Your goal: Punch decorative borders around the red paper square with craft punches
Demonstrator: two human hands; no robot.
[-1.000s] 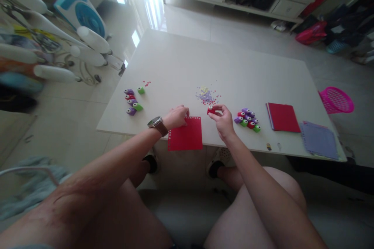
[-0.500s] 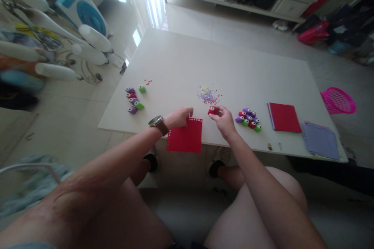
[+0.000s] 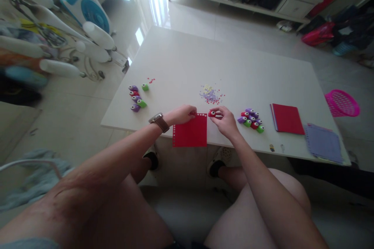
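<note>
We see a white table (image 3: 187,52) from above. At the centre of the frame, the left hand (image 3: 184,114) has its fingers closed on the top edge of a red sheet (image 3: 190,134), which has holes along its top and left edges. Just right of it, the right hand (image 3: 225,122) grips a small red punch (image 3: 212,113) between thumb and fingers, by the sheet's top right corner; we cannot tell whether they touch. Above lies purple and yellow confetti (image 3: 210,95); right of centre, we find clustered punches (image 3: 250,120).
</note>
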